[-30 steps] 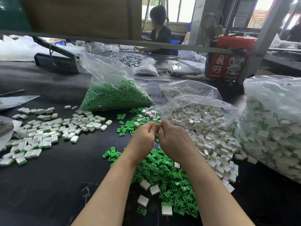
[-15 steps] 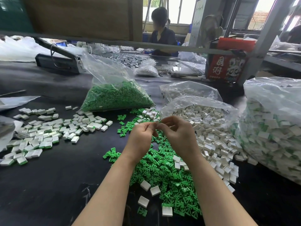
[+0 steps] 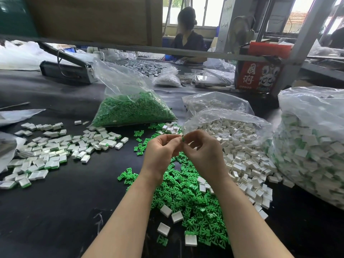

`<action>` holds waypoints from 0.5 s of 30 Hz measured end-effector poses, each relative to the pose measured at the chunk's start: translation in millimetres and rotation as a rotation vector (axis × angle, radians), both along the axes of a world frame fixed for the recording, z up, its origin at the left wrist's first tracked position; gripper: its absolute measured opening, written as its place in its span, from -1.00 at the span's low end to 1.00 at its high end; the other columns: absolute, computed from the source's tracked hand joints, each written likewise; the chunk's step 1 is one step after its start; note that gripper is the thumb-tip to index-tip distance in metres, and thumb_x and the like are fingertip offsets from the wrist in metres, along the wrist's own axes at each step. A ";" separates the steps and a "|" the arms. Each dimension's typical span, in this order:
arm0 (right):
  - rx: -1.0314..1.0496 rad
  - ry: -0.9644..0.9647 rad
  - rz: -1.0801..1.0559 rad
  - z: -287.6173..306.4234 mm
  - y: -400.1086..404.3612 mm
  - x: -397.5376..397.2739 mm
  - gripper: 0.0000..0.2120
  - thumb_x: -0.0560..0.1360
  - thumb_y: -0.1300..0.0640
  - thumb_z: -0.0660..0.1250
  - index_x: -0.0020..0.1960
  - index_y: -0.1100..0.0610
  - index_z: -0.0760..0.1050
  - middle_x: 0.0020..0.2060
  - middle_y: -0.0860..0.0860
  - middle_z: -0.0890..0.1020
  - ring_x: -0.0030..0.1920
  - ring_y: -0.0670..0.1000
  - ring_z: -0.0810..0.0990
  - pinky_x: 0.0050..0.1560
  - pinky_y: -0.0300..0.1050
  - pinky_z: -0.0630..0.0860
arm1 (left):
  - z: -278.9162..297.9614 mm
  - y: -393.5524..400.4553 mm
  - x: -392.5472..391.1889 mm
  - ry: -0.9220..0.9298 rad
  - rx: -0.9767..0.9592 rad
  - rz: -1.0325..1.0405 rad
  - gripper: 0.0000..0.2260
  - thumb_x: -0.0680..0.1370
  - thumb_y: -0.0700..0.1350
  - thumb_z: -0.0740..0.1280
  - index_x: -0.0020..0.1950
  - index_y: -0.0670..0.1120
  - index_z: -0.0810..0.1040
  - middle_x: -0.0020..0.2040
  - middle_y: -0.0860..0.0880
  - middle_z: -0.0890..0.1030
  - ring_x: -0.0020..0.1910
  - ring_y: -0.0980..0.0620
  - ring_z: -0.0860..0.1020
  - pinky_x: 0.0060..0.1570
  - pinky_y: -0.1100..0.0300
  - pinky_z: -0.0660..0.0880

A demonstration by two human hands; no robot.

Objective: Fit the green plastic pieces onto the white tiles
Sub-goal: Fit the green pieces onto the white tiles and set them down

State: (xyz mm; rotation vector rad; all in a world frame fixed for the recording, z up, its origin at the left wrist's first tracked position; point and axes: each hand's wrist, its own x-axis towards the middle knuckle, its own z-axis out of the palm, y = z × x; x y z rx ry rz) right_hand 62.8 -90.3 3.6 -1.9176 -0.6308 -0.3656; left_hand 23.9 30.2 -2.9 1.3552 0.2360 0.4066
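Change: I see both hands higher and further apart than a second ago, fingers uncurled.
Grip: left hand (image 3: 161, 151) and right hand (image 3: 203, 152) pinch one small green piece (image 3: 183, 139) between fingertips, above the loose green pieces (image 3: 186, 194).
Worktop: black, matte; white tiles (image 3: 245, 164) spill toward the right edge, fitted tiles (image 3: 54, 151) lie left.
Far: clear crinkled bag of green pieces (image 3: 130, 110).

Left hand (image 3: 160, 151) and right hand (image 3: 202, 153) pinch a green piece (image 3: 183, 139) above the green pile (image 3: 186, 194).
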 end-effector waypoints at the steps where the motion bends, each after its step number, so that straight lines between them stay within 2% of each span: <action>1: -0.002 -0.003 0.002 -0.3 0.3 -0.2 -0.91 0.42 0.17 0.49 -0.09 0.09 0.62 -0.26 -0.10 0.66 -0.26 -0.14 0.60 -0.25 -0.33 0.49 | 0.4 0.5 -0.2 -0.001 0.000 0.008 -0.93 0.55 -0.22 0.37 -0.05 -0.15 0.65 -0.24 -0.03 0.68 -0.30 0.15 0.62 -0.29 0.34 0.51; 8: 0.012 0.006 0.026 -1.3 0.1 0.3 -0.89 0.42 0.14 0.51 -0.09 0.11 0.63 -0.25 -0.08 0.66 -0.24 -0.11 0.61 -0.24 -0.27 0.53 | 1.6 2.7 -2.4 -0.017 0.035 0.020 -0.87 0.54 -0.28 0.35 -0.11 -0.13 0.67 -0.29 -0.01 0.68 -0.34 0.16 0.60 -0.31 0.34 0.51; 15: -0.012 -0.042 0.052 -2.5 -0.3 0.4 -0.89 0.41 0.18 0.51 -0.08 0.13 0.62 -0.24 -0.09 0.66 -0.25 -0.14 0.59 -0.24 -0.34 0.47 | 4.5 0.2 -3.4 -0.025 -0.003 0.054 -0.84 0.53 -0.33 0.32 -0.14 -0.16 0.67 -0.33 -0.02 0.66 -0.38 0.16 0.57 -0.34 0.36 0.50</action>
